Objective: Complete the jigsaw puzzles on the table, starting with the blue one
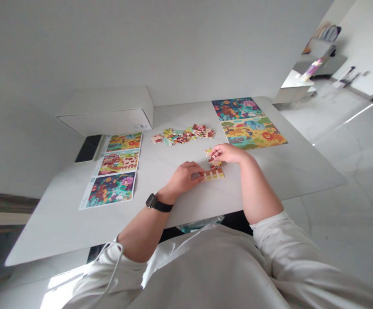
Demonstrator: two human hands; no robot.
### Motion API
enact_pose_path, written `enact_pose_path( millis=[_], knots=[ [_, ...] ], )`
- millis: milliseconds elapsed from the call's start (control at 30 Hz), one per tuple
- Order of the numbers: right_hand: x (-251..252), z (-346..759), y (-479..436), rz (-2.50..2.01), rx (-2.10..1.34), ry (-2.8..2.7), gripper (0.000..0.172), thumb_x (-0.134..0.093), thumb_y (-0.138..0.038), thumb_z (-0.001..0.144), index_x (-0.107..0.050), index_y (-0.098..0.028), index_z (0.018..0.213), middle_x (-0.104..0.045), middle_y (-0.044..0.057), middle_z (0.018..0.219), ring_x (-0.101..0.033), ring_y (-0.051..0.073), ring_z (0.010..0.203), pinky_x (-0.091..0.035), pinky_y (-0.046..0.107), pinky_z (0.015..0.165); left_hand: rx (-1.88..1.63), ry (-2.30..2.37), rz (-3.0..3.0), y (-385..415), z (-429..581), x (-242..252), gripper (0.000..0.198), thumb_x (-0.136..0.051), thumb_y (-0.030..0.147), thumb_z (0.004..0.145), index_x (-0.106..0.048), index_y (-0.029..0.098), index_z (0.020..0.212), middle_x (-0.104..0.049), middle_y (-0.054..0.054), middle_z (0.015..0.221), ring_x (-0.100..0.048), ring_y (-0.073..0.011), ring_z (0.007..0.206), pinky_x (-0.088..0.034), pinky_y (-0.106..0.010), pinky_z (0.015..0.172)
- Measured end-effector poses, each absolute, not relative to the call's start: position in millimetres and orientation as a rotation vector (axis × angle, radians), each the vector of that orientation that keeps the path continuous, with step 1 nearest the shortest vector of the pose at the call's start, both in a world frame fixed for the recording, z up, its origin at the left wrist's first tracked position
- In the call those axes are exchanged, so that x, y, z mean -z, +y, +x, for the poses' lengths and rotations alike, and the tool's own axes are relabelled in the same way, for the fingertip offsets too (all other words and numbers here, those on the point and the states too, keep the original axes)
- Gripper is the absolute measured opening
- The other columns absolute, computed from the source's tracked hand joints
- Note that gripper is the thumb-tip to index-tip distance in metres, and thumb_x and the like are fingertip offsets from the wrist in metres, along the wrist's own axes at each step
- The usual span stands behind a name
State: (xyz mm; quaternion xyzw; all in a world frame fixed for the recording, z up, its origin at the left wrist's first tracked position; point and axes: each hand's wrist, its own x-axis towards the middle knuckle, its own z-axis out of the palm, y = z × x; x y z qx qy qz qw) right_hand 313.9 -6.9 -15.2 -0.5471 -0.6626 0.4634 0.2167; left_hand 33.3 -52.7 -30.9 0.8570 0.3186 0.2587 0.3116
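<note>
Near the table's front edge lies a joined strip of puzzle pieces with a pale fence on brown and yellow. The fingers of my left hand are pinched together at its left end. Just above the strip is a short column of red and white puzzle pieces. My right hand has its fingers closed over the right side of that column; whatever is between its fingertips is too small to make out. Farther back sits a heap of loose puzzle pieces.
A sheet with three pictures lies at the left beside a phone. Behind them stands a white box. A larger picture sheet is at the back right, on the white table, whose far edge meets a wall.
</note>
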Motion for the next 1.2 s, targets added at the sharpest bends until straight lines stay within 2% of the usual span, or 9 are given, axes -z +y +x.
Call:
enact_pose_path(
  millis=[167,400,633,733,867,1067,1200],
  knots=[
    [21,313,-5,-1.621,-1.168,-1.877,0.017,-0.089,-0.021,0.076,-0.078,-0.023,0.089,-0.08,0.001,0.084,-0.07,0.016,0.073,-0.05,0.025,0.068,-0.667,0.826,2.294,-54,35,34,0.023,-0.075,0.032,0.091,-0.085,0.03,0.112,-0.077,-0.009,0.117,-0.07,-0.0267,0.107,-0.051,-0.043,0.106],
    [21,308,-6,-1.652,-0.983,-1.993,0.016,-0.082,-0.011,0.077,-0.077,-0.025,0.083,-0.08,-0.001,0.082,-0.07,0.017,0.073,-0.049,0.025,0.067,-0.584,0.823,2.358,-58,38,32,0.03,-0.078,0.03,0.087,-0.085,0.034,0.117,-0.076,-0.008,0.128,-0.069,-0.0293,0.113,-0.048,-0.047,0.108],
    [16,302,-12,-1.682,-0.897,-2.053,0.018,-0.083,-0.012,0.073,-0.075,-0.026,0.081,-0.079,-0.001,0.08,-0.07,0.018,0.073,-0.049,0.027,0.068,-0.58,0.79,2.375,-59,39,30,0.027,-0.077,0.028,0.089,-0.085,0.034,0.114,-0.077,-0.007,0.125,-0.069,-0.0288,0.112,-0.048,-0.047,0.109],
    [10,299,-17,-1.773,-0.833,-2.054,0.023,-0.084,-0.011,0.072,-0.075,-0.027,0.086,-0.078,-0.001,0.082,-0.069,0.019,0.074,-0.047,0.029,0.069,-0.561,0.802,2.381,-60,41,30,0.029,-0.076,0.028,0.09,-0.084,0.032,0.117,-0.077,-0.008,0.126,-0.069,-0.0294,0.112,-0.048,-0.048,0.109],
    [2,297,-22,-1.901,-0.705,-2.075,0.036,-0.095,-0.02,0.067,-0.074,-0.026,0.096,-0.078,0.003,0.095,-0.067,0.021,0.078,-0.043,0.03,0.07,-0.551,0.772,2.409,-62,43,29,0.031,-0.076,0.026,0.09,-0.082,0.031,0.12,-0.077,-0.008,0.127,-0.068,-0.0295,0.114,-0.048,-0.048,0.109],
    [-5,294,-26,-2.071,-0.669,-2.222,0.04,-0.09,-0.032,0.08,-0.071,-0.025,0.115,-0.079,0.004,0.103,-0.069,0.021,0.083,-0.04,0.028,0.068,-0.51,0.735,2.501,-65,44,30,0.029,-0.074,0.028,0.094,-0.08,0.028,0.122,-0.076,-0.008,0.129,-0.069,-0.0279,0.114,-0.05,-0.047,0.107],
    [-8,294,-27,-2.112,-0.682,-2.233,0.039,-0.089,-0.035,0.082,-0.071,-0.025,0.116,-0.08,0.003,0.102,-0.07,0.021,0.085,-0.042,0.028,0.069,-0.495,0.721,2.538,-67,43,33,0.031,-0.076,0.031,0.094,-0.079,0.029,0.125,-0.074,-0.008,0.133,-0.068,-0.0283,0.117,-0.051,-0.047,0.107]
  ],
)
